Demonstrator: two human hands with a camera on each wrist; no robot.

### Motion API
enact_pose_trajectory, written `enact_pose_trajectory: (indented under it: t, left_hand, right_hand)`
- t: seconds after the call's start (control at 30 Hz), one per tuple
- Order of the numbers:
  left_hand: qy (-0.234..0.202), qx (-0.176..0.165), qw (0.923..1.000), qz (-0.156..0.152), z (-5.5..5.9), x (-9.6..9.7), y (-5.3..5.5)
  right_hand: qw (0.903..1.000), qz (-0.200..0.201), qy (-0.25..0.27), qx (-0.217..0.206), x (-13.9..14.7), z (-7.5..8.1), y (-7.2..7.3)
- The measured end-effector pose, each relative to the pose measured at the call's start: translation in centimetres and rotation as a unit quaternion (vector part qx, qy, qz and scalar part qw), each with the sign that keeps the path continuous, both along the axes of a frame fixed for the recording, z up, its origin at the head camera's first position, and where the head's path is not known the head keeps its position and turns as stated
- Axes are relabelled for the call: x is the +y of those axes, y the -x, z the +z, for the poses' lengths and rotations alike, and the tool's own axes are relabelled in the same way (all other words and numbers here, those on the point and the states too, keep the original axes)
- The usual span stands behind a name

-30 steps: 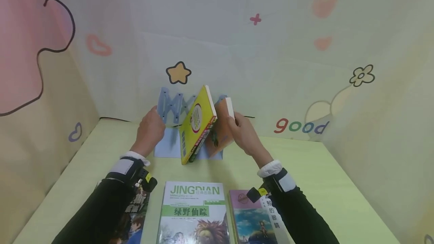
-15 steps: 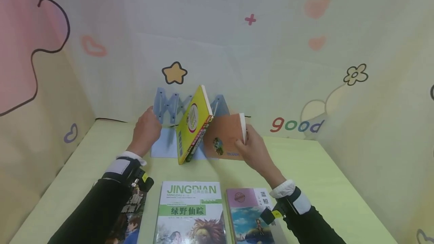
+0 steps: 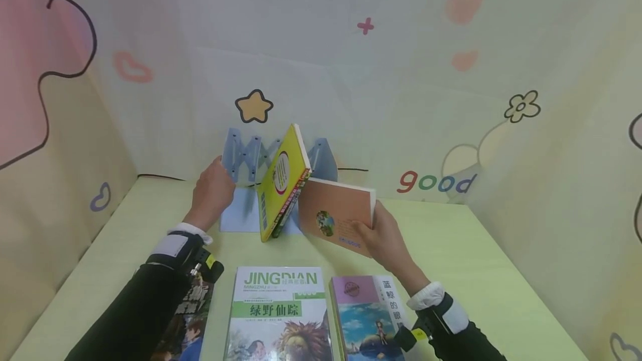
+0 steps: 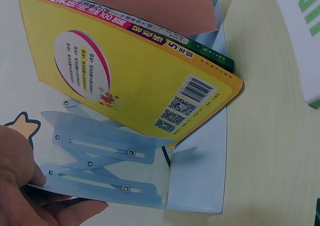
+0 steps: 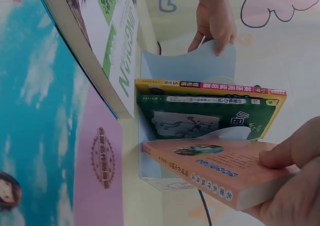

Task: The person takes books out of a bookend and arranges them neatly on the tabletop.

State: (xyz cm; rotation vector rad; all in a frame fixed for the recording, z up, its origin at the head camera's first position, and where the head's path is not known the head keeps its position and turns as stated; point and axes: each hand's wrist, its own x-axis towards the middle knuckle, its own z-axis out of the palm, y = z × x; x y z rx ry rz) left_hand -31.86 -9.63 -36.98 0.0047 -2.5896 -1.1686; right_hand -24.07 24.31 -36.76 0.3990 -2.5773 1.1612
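My left hand [image 3: 213, 194] grips the left end plate of a light-blue expanding book rack [image 4: 110, 136]; in the left wrist view the fingers lie behind the plate. In my right hand [image 3: 388, 238] is an orange-brown paperback [image 3: 341, 208], pinched at its outer edge with the thumb on the cover. Its inner end is at the right part of the rack, tilted downward to the right. A yellow workbook [image 3: 282, 183] leans to the right inside the rack, against a dark green book [image 5: 185, 118] that the head view mostly hides.
A lion-covered book [image 3: 281, 316] lies in front of the rack on the pale table [image 3: 466, 272]. Right of it lies a book with a pink-and-blue cover [image 3: 363, 316]. A dark-covered book [image 3: 188, 322] is partly under the left forearm. A printed curtain stands behind.
My right hand has drawn the orange-brown paperback right and down, turning its cover toward me and uncovering the rack's right end plate. The left hand keeps its hold on the rack.
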Motion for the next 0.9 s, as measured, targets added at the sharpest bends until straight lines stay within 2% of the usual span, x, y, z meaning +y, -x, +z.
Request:
enact_pose_trajectory:
  t: [0.17, 0.37, 0.6, 0.9]
  left_hand:
    - [-0.001, -0.001, 1.0, 0.0, -0.1, -0.1, 0.0]
    - [0.002, 0.008, 1.0, -0.003, -0.2, -0.2, 0.0]
    - [0.007, 0.012, 0.9999, -0.009, -0.1, 0.0, 0.1]
    - [0.005, -0.002, 0.9999, -0.01, 0.1, -0.3, 0.0]
  right_hand:
    - [0.9994, 0.003, 0.033, -0.007, 0.4, -0.2, -0.2]
    - [0.999, 0.011, 0.042, -0.011, 1.4, 0.3, -0.8]
    - [0.999, 0.015, 0.032, -0.026, 3.1, 1.0, -2.4]
    - [0.9988, 0.042, 0.015, -0.023, 4.9, 2.5, -4.8]
